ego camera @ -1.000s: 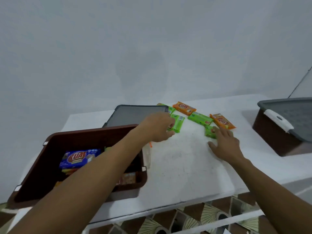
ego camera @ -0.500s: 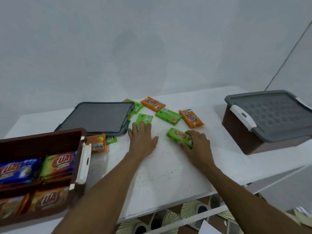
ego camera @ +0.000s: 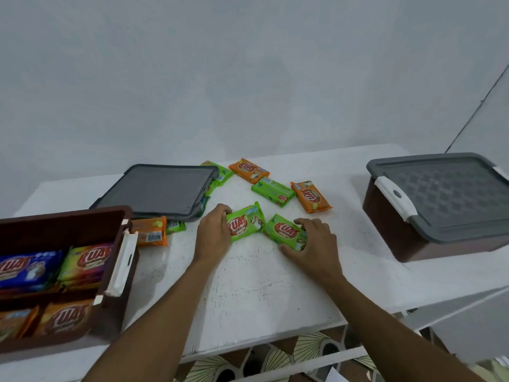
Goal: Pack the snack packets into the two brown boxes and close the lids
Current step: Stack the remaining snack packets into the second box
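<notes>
Left hand (ego camera: 212, 236), right hand (ego camera: 317, 248) now gripping glossy green packets (ego camera: 245, 224)

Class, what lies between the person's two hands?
In the head view, two packets: the left green snack packet, gripped by the left hand, and the right green snack packet, gripped by the right hand.

The open box (ego camera: 68, 230) stood at the table's (ego camera: 261, 285) near left corner, with stacked packets (ego camera: 80, 263) inside it. The loose lid (ego camera: 157, 190) lay flat behind it, toward the far edge, with one stray packet (ego camera: 150, 231) before the lid's near edge, just beside the box's right wall. The closed box (ego camera: 451, 248) sat at the right edge. Mid-table, the left packet (ego camera: 245, 221) and the right packet (ego camera: 285, 231) lay just beside each other. Three further packets (ego camera: 272, 191) lay behind them.
</notes>
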### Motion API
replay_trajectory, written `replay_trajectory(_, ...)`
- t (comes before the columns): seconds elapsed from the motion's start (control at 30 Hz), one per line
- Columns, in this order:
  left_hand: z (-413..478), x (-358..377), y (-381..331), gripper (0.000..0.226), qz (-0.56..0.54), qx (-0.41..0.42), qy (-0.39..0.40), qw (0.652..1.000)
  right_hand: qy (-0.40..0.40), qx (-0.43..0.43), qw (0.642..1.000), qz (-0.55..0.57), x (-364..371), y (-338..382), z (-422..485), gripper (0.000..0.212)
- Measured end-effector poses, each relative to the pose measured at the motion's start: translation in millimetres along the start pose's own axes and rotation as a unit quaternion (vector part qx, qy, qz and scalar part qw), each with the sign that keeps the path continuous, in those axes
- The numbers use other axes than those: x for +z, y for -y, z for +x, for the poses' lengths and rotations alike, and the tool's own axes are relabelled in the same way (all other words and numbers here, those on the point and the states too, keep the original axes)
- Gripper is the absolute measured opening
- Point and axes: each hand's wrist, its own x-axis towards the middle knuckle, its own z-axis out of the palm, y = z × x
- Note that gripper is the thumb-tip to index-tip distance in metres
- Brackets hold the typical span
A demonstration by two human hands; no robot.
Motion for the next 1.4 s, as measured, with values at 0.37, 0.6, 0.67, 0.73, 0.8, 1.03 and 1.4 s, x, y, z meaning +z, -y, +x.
replay_trajectory(0.37,-7,5,-7,0.061,0.176,0.090,0.157,0.968,0.021,0.009,0.999,0.024,-2,2,1,0.075)
replay_trajectory(0.6,27,-23,-55,0.068,0.300,0.071,0.344,0.887,0.054,0.108,0.991,0.054,-18,16,-2,0.080)
replay_trajectory(0.67,33,-37,-66,0.073,0.301,0.069,0.369,0.876,0.115,0.186,0.971,0.095,-33,28,10,0.066)
replay_trajectory(0.73,38,-59,-76,0.073,0.272,0.048,0.376,0.885,0.176,0.250,0.922,0.237,-48,44,21,0.048)
replay_trajectory(0.8,46,-78,-83,0.074,0.257,0.051,0.373,0.890,0.201,0.267,0.882,0.333,-56,56,26,0.046)
replay_trajectory(1.03,42,-182,-68,0.071,0.230,0.066,0.375,0.896,0.204,0.204,0.836,0.467,-60,144,23,0.026)
replay_trajectory(1.4,30,-334,32,0.031,0.168,-0.036,0.416,0.893,0.269,-0.047,0.916,0.294,-35,299,-2,0.021)
